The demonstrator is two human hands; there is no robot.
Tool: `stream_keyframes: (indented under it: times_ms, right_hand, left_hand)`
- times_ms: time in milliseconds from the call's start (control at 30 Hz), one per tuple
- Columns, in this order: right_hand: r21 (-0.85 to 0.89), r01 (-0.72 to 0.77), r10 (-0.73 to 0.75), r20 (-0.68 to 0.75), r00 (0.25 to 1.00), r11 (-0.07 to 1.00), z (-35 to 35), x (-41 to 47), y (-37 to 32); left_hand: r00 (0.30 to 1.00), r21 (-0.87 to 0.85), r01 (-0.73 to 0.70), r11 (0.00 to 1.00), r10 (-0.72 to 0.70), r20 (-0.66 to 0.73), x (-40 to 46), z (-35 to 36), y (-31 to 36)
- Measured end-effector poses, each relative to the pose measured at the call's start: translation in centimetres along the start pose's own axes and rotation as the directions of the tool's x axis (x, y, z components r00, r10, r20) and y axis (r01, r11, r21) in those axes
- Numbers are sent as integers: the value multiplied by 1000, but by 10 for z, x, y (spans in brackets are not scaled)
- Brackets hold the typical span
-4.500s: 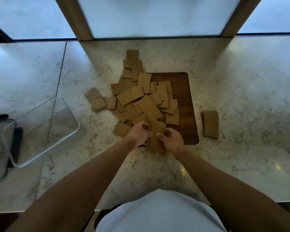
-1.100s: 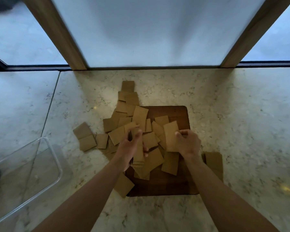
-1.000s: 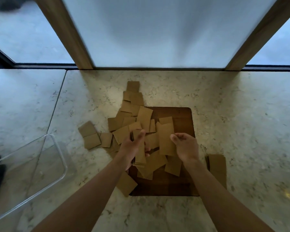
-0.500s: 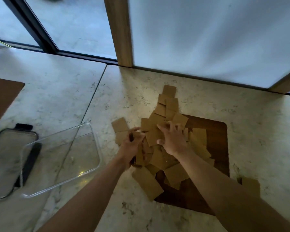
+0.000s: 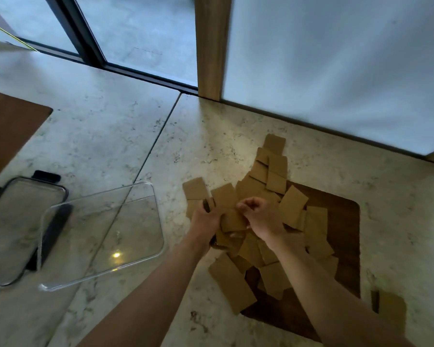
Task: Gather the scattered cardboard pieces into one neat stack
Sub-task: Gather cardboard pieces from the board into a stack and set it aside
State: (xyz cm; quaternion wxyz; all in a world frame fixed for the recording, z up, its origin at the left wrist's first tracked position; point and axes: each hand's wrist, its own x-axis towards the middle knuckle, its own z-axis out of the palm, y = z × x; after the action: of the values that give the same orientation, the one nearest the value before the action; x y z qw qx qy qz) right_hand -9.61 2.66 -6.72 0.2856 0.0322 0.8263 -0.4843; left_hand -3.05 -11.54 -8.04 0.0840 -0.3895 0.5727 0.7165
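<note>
Several brown cardboard pieces [image 5: 292, 207] lie scattered, partly over a dark wooden board [image 5: 341, 229] and partly on the marble counter. My left hand [image 5: 206, 220] grips a small upright bundle of cardboard pieces [image 5: 232, 220] at the pile's left side. My right hand [image 5: 259, 216] is curled over the same bundle, fingers pinching a piece against it. A trail of pieces [image 5: 273, 159] runs toward the window. One large piece [image 5: 232, 283] lies near my left forearm. A separate small stack [image 5: 391, 309] sits at the right, beside the board.
A clear plastic container [image 5: 100, 236] lies on the counter to the left. Beyond it is a lid with black clips [image 5: 18, 229]. Another dark wooden board [image 5: 8, 128] shows at the far left. A wooden window post [image 5: 211, 46] stands behind.
The view has swung left and closer. My right hand has moved from reaching over the pile to curling against the bundle in my left hand, adding a piece.
</note>
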Motion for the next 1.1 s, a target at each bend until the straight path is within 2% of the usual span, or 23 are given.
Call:
stream_keyframes:
  times_ms: [100, 200, 300, 367, 400, 467, 533, 567, 633, 667, 733, 767, 833, 867, 933, 967, 1033, 1067, 1100]
  right_hand:
    - [-298, 106, -155, -148, 977, 949, 25, 17, -17]
    - [-419, 198, -251, -76, 965, 886, 65, 32, -38]
    - [-735, 157, -275, -42, 961, 660, 101, 39, -52]
    - [-805, 126, -268, -43, 962, 580, 110, 40, -54]
    - [-794, 133, -253, -27, 967, 594, 111, 41, -54]
    - [-659, 163, -229, -14, 973, 734, 104, 45, -55]
    - [-377, 141, -182, -75, 980, 916, 86, 46, -55]
    - [-236, 125, -158, -126, 979, 964, 75, 44, -53]
    - [-43, 125, -131, -189, 973, 991, 51, 37, -50]
    - [3, 137, -135, -172, 976, 990, 42, 32, -47]
    - [60, 136, -133, -46, 990, 989, 32, 20, -39]
    - [59, 100, -103, 60, 993, 993, 33, 13, -34]
    - [-50, 65, -51, 234, 971, 997, 39, 1, -24]
    - [-140, 105, -72, 220, 973, 985, 42, -1, -20]
    - [-337, 197, -199, 30, 980, 921, 45, 4, -12]
    - [-434, 228, -263, -22, 965, 872, 47, 8, -11]
    - [-674, 308, -348, 81, 934, 671, 53, 12, -10]
    - [-760, 343, -354, 159, 922, 552, 56, 14, -10]
    - [-794, 363, -354, 201, 914, 488, 59, 14, -12]
  left_hand:
    - [988, 4, -2, 1000, 3, -156, -4, -22, -6]
    - [954, -28, -16, 999, 7, -300, -13, -41, -11]
    - [942, -83, -42, 996, 11, -335, -23, -48, -9]
    - [938, -138, -27, 990, -22, -345, -28, -47, -8]
    - [937, -151, -23, 988, -32, -349, -29, -48, -9]
    - [935, -148, -21, 989, -33, -352, -29, -47, -12]
    - [939, -154, -28, 988, -26, -343, -28, -47, -12]
    - [938, -151, -36, 988, -19, -345, -26, -47, -12]
    - [941, -156, -47, 987, -8, -339, -23, -43, -9]
    - [945, -168, -54, 984, -4, -327, -23, -41, -6]
    - [968, -232, -36, 972, -24, -249, -21, -38, -2]
    - [981, -263, -10, 965, -42, -189, -20, -36, -1]
    - [993, -244, 27, 969, -54, -104, -21, -34, -1]
    - [992, -227, 34, 973, -60, -108, -21, -34, -3]
    - [986, -276, 55, 960, -96, -138, -22, -38, -8]
    - [985, -324, 54, 945, -104, -140, -24, -41, -9]
    - [985, -383, 19, 924, -83, -151, -26, -49, -12]
    - [986, -395, -7, 919, -61, -158, -28, -52, -13]
    - [985, -389, -31, 921, -36, -166, -29, -53, -13]
